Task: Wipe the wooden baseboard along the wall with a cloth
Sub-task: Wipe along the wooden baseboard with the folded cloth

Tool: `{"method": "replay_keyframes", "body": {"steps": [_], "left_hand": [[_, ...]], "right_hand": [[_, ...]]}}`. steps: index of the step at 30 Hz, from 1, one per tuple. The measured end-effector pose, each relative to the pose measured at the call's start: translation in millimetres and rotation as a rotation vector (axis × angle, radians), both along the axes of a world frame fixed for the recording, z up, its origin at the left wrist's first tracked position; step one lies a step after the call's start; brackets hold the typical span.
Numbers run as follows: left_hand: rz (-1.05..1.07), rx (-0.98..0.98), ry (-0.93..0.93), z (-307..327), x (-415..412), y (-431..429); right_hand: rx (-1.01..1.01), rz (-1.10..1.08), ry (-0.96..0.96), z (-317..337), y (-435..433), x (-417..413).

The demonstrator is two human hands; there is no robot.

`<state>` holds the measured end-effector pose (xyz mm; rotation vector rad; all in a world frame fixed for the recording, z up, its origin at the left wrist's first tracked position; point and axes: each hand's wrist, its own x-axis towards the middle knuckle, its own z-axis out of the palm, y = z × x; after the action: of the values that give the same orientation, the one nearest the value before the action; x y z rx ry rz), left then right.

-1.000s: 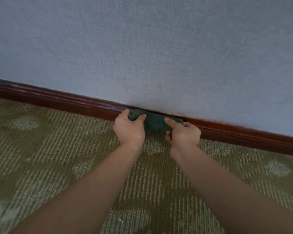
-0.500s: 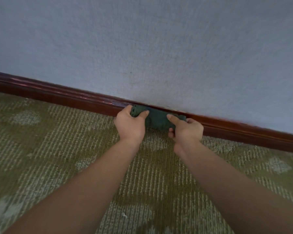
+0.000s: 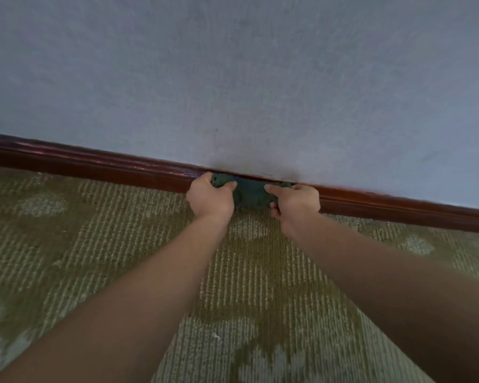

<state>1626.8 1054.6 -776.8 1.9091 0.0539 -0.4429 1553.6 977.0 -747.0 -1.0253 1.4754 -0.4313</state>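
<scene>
The baseboard (image 3: pixel 94 167) is my landmark: a dark red-brown strip at the foot of the wall (image 3: pixel 233 78), its long axis running from far left to far right and slanting down to the right in my view, with carpet (image 3: pixel 67 244) in front of it. Left of the board's middle stretch, my left hand (image 3: pixel 209 199) grips the cloth (image 3: pixel 250 193), fingers (image 3: pixel 202 179) curled over its left end and thumb across its front. The cloth, a dark green bunched roll, lies pressed against the face of the board up to its top edge, its own long axis parallel to the board, one end pointing left along it and the other right. At its right end my right hand (image 3: pixel 296 201) grips it too, one finger laid across the front and the rest tucked beneath. Both hands sit just in front of the board, equally near, with the cloth between them. I judge the next stroke must slide along the board's length with the roll kept parallel; which direction, I cannot tell.
</scene>
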Motion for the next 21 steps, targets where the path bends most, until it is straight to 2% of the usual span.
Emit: {"method": "replay_keyframes", "body": {"steps": [3, 7, 11, 21], "left_hand": [[0.024, 0.024, 0.056, 9, 2, 5], [-0.052, 0.029, 0.045, 17, 0, 10], [0.016, 0.067, 0.045, 14, 0, -1], [-0.036, 0.137, -0.054, 8, 1, -3]], "right_hand": [[0.021, 0.001, 0.047, 8, 8, 2], [0.044, -0.003, 0.074, 16, 9, 1], [0.021, 0.006, 0.077, 9, -1, 4], [0.166, -0.042, -0.057, -14, -7, 4]]}}
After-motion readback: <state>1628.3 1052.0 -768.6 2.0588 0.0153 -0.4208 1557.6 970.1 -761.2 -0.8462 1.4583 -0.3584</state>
